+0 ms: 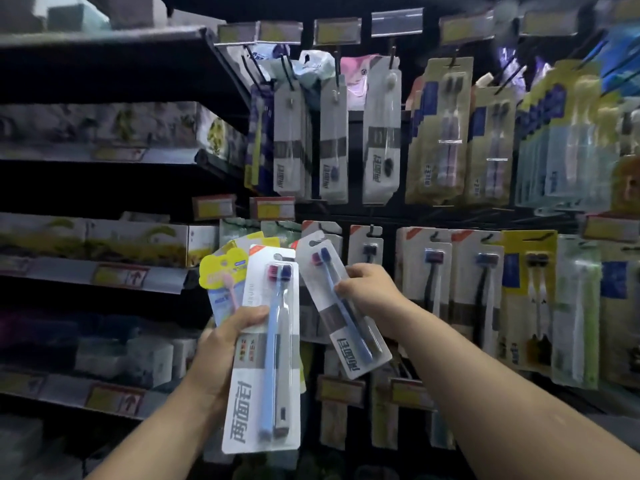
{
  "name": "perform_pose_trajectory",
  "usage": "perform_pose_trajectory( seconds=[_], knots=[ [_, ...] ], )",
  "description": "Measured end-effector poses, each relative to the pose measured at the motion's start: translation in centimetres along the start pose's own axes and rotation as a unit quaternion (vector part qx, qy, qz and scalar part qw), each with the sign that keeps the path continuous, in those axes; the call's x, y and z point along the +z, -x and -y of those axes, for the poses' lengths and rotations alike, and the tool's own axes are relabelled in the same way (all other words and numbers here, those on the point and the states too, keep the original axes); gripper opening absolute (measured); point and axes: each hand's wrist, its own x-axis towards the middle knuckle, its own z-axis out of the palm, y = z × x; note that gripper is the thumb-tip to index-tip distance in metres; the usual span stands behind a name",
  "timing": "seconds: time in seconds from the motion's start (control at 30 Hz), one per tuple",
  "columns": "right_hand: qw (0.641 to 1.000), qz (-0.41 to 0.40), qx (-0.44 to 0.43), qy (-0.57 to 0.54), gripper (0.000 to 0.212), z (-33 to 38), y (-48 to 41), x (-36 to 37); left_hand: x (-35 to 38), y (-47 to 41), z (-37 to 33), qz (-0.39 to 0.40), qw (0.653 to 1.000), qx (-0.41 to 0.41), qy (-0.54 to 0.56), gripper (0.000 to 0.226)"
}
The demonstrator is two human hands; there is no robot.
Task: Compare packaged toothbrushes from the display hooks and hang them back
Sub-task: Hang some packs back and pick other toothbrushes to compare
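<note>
My left hand (227, 344) grips a white two-brush toothbrush pack (266, 386) with a blue and a grey brush, held upright in front of the display. Behind that pack, the same hand also holds a yellow-topped pack (221, 271) with a pink brush. My right hand (369, 291) pinches a second white two-brush pack (346, 344), tilted with its top leaning left, just below the lower row of display hooks (370, 232). Both white packs show red and dark blue brush heads.
Rows of hanging toothbrush packs (382, 140) fill the hook wall ahead and to the right, with yellow price tags (337, 31) above each hook. To the left run shelves of boxed goods (104, 242). Everything is closely packed.
</note>
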Motion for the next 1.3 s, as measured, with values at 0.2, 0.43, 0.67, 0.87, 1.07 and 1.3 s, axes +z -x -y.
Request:
perform_pose_trajectory(
  seconds=[0.2, 0.43, 0.67, 0.87, 1.07, 1.3],
  knots=[
    [0.999, -0.021, -0.003, -0.050, 0.016, 0.7, -2.2, 2.3, -1.5, 0.1, -0.4, 0.077, 0.996, -0.048, -0.003, 0.084],
    [0.994, -0.094, 0.031, -0.049, 0.016, -1.2, -3.5, 4.5, -2.1, 1.0, -0.5, 0.067, 0.996, -0.060, 0.024, 0.086],
    [0.990, -0.082, -0.023, 0.110, 0.026, -1.0, -0.4, 3.6, -0.9, 1.1, -0.6, -0.013, 0.999, -0.016, 0.025, 0.092],
    [0.971, 0.194, -0.093, -0.105, 0.047, 1.4, 5.7, 3.0, 1.7, 1.0, -0.9, -0.120, 0.987, 0.079, 0.065, 0.092],
    [0.981, 0.143, -0.128, -0.042, 0.042, 2.2, 6.0, 3.7, 4.0, 1.9, -1.0, -0.159, 0.976, 0.132, 0.075, 0.088],
    [0.982, 0.120, -0.059, -0.135, 0.026, 2.7, 5.6, 3.2, 4.2, 2.8, -1.3, -0.154, 0.977, 0.105, 0.102, 0.069]
  ],
)
